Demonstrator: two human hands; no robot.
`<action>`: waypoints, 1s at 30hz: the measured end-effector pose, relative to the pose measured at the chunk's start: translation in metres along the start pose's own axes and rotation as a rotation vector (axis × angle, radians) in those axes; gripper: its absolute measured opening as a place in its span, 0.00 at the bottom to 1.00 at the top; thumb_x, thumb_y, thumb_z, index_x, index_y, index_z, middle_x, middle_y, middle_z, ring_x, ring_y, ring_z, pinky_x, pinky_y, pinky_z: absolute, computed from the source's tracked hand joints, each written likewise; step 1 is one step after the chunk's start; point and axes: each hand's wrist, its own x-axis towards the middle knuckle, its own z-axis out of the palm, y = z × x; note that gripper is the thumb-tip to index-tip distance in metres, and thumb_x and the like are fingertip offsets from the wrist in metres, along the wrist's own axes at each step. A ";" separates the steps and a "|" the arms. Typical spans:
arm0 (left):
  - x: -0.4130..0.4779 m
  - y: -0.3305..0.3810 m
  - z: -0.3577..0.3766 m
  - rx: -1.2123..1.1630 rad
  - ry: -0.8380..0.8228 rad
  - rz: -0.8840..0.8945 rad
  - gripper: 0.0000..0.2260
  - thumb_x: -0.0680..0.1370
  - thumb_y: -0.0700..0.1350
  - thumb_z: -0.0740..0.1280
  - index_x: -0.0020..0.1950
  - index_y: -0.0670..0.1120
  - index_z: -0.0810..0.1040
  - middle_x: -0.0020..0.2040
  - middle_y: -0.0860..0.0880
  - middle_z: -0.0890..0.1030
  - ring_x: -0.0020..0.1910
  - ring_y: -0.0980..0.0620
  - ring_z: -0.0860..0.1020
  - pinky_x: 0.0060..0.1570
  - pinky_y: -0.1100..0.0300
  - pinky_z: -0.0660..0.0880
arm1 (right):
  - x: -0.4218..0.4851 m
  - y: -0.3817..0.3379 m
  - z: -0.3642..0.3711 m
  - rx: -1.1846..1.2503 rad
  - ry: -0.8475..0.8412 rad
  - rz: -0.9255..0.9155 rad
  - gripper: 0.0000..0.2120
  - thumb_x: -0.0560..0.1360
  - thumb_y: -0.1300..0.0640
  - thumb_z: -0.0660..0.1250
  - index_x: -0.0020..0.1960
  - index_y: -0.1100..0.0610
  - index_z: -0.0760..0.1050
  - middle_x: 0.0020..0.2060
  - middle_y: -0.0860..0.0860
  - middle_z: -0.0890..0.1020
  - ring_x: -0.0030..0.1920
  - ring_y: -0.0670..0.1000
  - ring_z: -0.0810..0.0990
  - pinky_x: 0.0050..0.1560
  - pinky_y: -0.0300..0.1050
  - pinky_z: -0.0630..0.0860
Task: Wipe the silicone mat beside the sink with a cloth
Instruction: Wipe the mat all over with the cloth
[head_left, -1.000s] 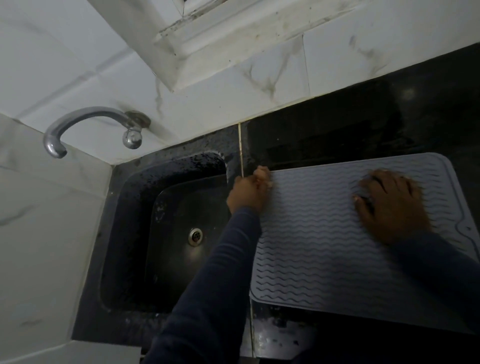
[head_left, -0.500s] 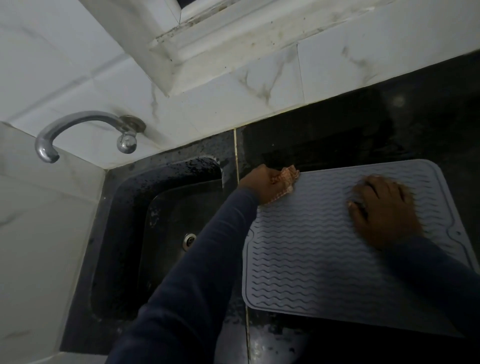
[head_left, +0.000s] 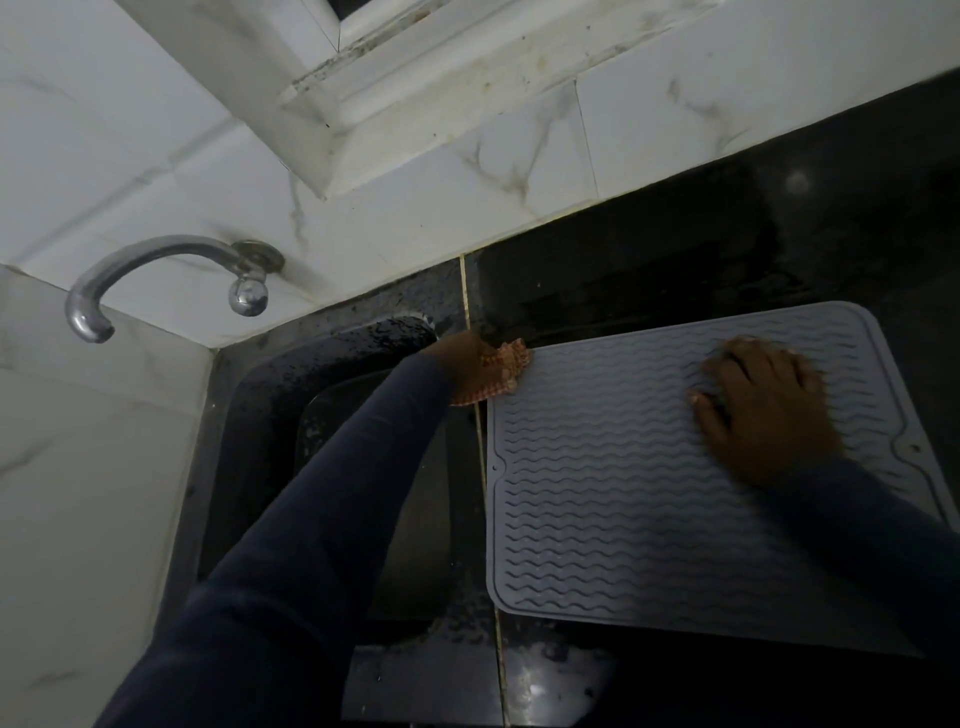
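The mat (head_left: 597, 493), pale grey with wavy ribs and a raised rim, lies flat on the black counter (head_left: 675, 249) just to the right of the sink (head_left: 270, 395), its left edge close along the thin yellowish seam (head_left: 469, 291) that divides the two dark slabs. The left hand (head_left: 467, 371) is at the mat's far left corner, curled round a bunched cloth (head_left: 509, 366) with an orange-pink pattern. The cloth sticks out past the knuckles and touches the mat's corner and the counter beside it; the fingers themselves are hidden under the hand and cloth. The right hand (head_left: 763, 410) lies palm down on the far right part of the mat, fingers spread and fairly straight, pressing on the ribs and holding nothing; it is a little blurred. Both arms wear dark blue sleeves (head_left: 337, 493), the left one reaching over the sink basin. The sink is dark and its rim is dotted with water drops. A curved chrome tap (head_left: 130, 265) comes out of the white marbled wall tiles (head_left: 415, 197) above the sink's far left corner, spout pointing down. Above the tiles runs a white window ledge (head_left: 405, 88) with grime along its joints.
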 end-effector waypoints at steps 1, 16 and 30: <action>-0.002 -0.002 -0.002 0.000 0.001 -0.019 0.34 0.71 0.73 0.56 0.64 0.51 0.76 0.59 0.47 0.79 0.58 0.44 0.77 0.61 0.47 0.73 | 0.000 0.000 -0.001 -0.001 -0.003 -0.001 0.27 0.76 0.41 0.51 0.66 0.57 0.72 0.69 0.58 0.71 0.70 0.60 0.66 0.72 0.62 0.57; -0.037 0.089 0.065 -0.302 0.401 0.110 0.23 0.77 0.63 0.58 0.63 0.50 0.76 0.53 0.45 0.77 0.48 0.47 0.76 0.50 0.57 0.71 | 0.000 -0.001 -0.001 -0.012 0.006 -0.016 0.27 0.75 0.41 0.51 0.64 0.56 0.72 0.67 0.57 0.72 0.68 0.60 0.66 0.70 0.63 0.59; -0.029 0.083 0.051 -0.372 0.448 -0.056 0.18 0.78 0.62 0.56 0.54 0.54 0.80 0.51 0.44 0.79 0.48 0.43 0.80 0.48 0.53 0.76 | -0.002 -0.005 -0.003 -0.038 0.003 0.010 0.27 0.75 0.41 0.50 0.65 0.55 0.72 0.66 0.57 0.72 0.68 0.59 0.67 0.71 0.61 0.58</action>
